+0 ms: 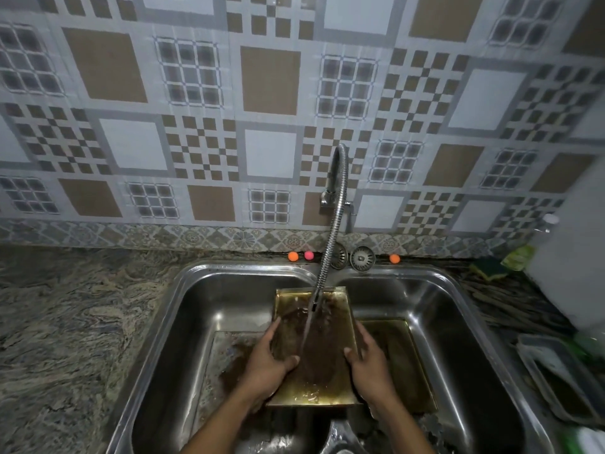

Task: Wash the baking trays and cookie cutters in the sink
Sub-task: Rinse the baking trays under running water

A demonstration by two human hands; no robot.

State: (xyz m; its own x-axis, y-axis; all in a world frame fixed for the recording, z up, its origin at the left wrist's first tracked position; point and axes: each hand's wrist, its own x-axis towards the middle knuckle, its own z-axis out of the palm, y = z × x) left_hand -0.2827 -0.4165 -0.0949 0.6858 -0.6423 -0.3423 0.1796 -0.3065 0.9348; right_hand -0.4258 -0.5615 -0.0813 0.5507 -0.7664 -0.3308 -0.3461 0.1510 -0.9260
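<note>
Head view: your left hand (268, 365) is gripping the left edge of a greasy baking tray (314, 342), thumb lying on its inner face; your right hand (370, 365) is clasping the right edge likewise. You are holding the tray over the divider of the double sink (170, 322), under water running from the flexible faucet (334, 224) at 12 o'clock. A second tray (402, 362) is lying in the basin at 3 o'clock.

Brown-stained golden tray (314, 348); checkered brown-grey wall tiles (196, 152).
</note>
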